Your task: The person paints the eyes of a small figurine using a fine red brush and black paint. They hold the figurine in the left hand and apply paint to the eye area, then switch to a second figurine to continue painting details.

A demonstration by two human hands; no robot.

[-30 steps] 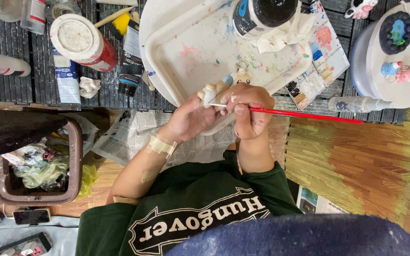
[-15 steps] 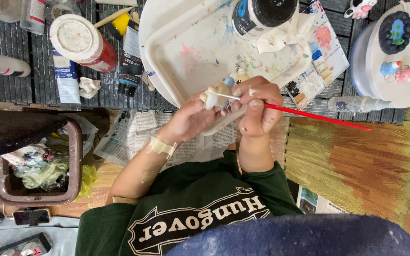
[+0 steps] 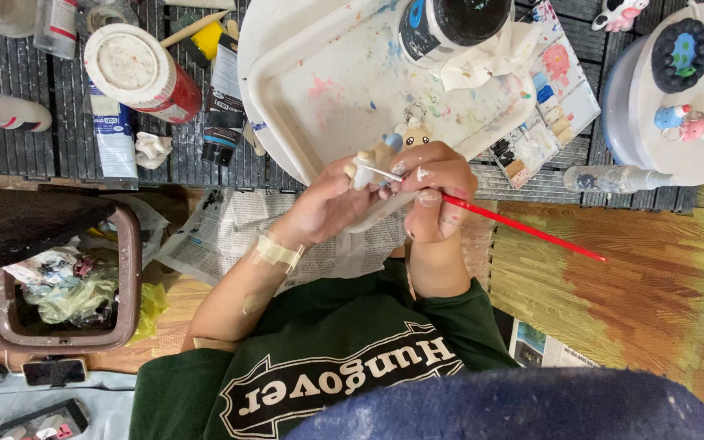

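My left hand (image 3: 323,204), with a bandage strip at the wrist, holds a small pale clay figurine (image 3: 366,165) over the near rim of a white paint-smeared tray (image 3: 303,98). My right hand (image 3: 433,191) grips a thin red-handled paintbrush (image 3: 523,230). Its white tip lies against the figurine and its handle points out to the right. Both hands touch each other around the figurine. A second small figure with a key ring (image 3: 414,130) rests on the tray just above my fingers.
On the tray stand a dark paint jar (image 3: 450,20) and crumpled tissue. A watercolour palette (image 3: 547,122), a small bottle (image 3: 613,178) and a white round stand with tiny figures (image 3: 662,130) lie to the right. A red-and-white can (image 3: 136,69), paint tubes, newspaper (image 3: 222,232) and a brown waste bin (image 3: 63,285) are on the left.
The brush handle's far end has swung downward while the tip stays at the figurine. Both hands shifted only slightly.
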